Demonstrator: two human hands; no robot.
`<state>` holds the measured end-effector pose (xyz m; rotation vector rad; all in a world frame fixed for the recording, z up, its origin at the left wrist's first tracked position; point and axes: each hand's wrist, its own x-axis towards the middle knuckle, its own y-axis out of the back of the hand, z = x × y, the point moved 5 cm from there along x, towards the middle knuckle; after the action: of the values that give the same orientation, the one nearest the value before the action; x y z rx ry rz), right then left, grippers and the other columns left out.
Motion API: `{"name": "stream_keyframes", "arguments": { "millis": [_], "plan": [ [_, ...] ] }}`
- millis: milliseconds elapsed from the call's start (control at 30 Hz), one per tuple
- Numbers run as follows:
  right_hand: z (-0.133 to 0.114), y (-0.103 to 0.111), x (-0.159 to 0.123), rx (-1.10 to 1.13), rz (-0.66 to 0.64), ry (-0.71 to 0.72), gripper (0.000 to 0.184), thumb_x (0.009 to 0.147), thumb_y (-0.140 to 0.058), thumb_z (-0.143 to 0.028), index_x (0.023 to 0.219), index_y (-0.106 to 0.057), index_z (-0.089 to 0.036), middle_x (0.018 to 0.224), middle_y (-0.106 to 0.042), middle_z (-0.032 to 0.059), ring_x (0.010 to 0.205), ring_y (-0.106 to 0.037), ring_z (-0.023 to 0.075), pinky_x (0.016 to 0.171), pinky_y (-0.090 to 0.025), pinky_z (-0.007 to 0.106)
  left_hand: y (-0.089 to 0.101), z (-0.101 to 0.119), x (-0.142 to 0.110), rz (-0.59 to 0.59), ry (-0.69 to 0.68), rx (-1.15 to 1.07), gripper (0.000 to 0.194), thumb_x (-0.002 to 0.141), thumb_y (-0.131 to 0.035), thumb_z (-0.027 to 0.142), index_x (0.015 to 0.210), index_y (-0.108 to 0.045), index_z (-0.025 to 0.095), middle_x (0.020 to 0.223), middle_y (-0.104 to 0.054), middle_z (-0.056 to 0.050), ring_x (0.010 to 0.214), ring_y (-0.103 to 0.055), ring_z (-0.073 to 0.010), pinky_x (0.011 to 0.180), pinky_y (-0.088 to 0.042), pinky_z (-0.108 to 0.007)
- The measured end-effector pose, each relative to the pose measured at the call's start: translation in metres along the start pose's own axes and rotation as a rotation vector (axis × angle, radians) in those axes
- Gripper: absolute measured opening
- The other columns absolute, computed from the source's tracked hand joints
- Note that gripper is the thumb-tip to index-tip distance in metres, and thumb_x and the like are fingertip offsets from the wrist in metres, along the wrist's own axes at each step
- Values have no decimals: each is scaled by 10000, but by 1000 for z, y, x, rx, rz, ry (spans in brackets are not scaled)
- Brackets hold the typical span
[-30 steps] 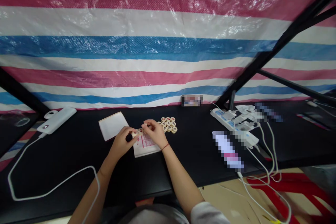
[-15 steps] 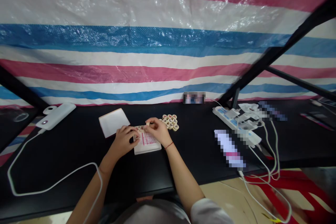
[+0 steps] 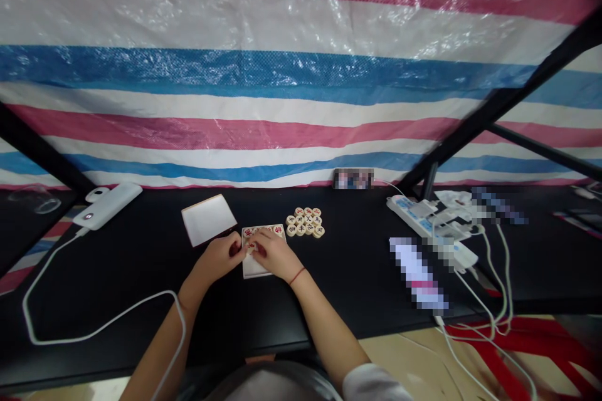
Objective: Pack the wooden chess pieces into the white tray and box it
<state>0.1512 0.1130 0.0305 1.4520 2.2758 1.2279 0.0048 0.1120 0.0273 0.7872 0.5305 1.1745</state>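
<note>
Striped pink, white and blue tarpaulin (image 3: 282,75) hangs behind a black surface (image 3: 357,276). From the head view, a small square xiangqi board (image 3: 251,270) lies mid-surface, with round wooden xiangqi pieces (image 3: 305,222) clustered just beyond its right side and more pieces (image 3: 277,230) along its far edge. The left hand (image 3: 216,260) and right hand (image 3: 275,255) curl narrowly over the board, almost meeting; whether they hold a piece is hidden. A white square pad (image 3: 209,219) lies just left of the board, a white power bank (image 3: 107,205) farther left, and a power strip (image 3: 414,216) well right.
</note>
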Motion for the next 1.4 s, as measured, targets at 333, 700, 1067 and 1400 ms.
{"name": "stream_keyframes", "arguments": {
  "millis": [333,700,1067,1400],
  "plan": [
    [4,-9,3,-217,-78,-66,190,821,-541,-111,969,-611,-206,916,-647,46,866,-589,168,770,-420,256,-10,2,-2,-98,-13,-37,136,758,-487,229,691,-369,220,575,-452,67,552,-460,-122,574,-288,-249],
    [33,53,7,-222,125,-297,191,894,-508,-244,1055,-599,-195,906,-651,26,849,-614,149,755,-429,223,-7,0,-1,-75,-3,-52,137,748,-460,205,676,-345,220,558,-409,76,529,-422,-112,557,-279,-242],
    [104,95,43,-553,-216,-689,311,824,-585,-326,1100,-650,-198,1135,-661,108,1024,-634,252,825,-467,310,-8,-6,0,-55,-12,-64,149,762,-468,232,672,-350,218,559,-430,75,531,-440,-112,563,-290,-237],
    [101,97,57,-459,-311,-752,310,633,-749,-152,940,-723,-121,1055,-700,180,979,-672,297,805,-516,318,-10,-12,1,-25,-11,-97,146,759,-491,233,664,-382,211,553,-435,76,518,-409,-101,557,-295,-237]
  ]
}}
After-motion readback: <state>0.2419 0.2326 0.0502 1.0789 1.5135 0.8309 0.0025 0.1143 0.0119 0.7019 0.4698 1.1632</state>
